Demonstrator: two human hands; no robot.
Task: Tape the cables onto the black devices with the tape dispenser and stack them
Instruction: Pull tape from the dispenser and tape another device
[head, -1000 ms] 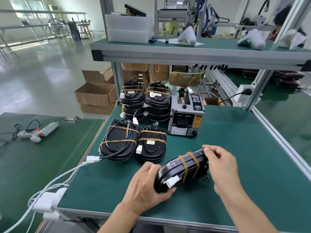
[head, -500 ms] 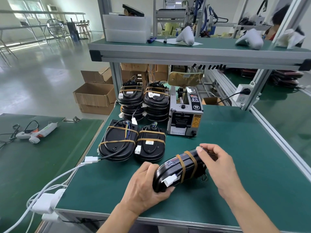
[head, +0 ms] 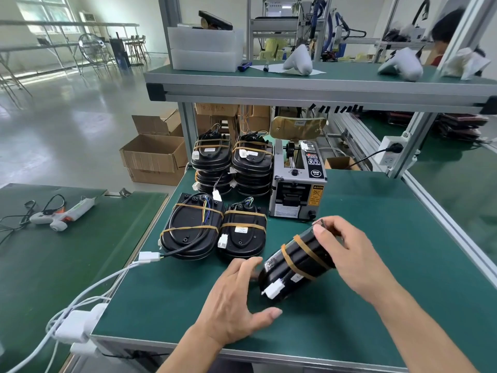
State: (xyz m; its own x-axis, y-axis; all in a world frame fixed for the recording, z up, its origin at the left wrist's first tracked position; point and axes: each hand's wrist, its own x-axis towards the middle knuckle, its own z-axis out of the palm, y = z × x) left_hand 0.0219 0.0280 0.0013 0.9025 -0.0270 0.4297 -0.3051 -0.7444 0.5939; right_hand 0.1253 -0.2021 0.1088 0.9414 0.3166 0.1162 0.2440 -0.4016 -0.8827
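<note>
The left hand (head: 236, 300) has let go: half a second ago its fingers were wrapped round the near end of the glossy black oval plastic device (head: 293, 265) bound with two tan tape strips, and now they are spread and nearly straight, palm down over the green bench mat (head: 376, 278), fingertips just beside the device's lower end and holding nothing. The right hand (head: 347, 251) alone carries the device now, fingers curled over its upper end with thumb and forefinger pinched at the top corner; the device stands tilted between the two hands, its white cable plug (head: 273, 289) hanging at the end nearest the left thumb.

Both tape bands cross the body and the cable lies under them, so taping of this unit looks finished, and the release reads as a handover to one hand ahead of stacking. Beyond the left fingertips lie two taped black devices side by side, the larger (head: 191, 230) and the smaller (head: 243, 232), each apparently a single layer; further off stand two taller stacks (head: 231, 162). Just beyond the right hand sits the grey electric tape dispenser (head: 297, 184), not touched.

The likely next move is to lay this unit flat on one of the near devices. With one hand gripping a slick shell at one end, it could swing or slip.
</note>
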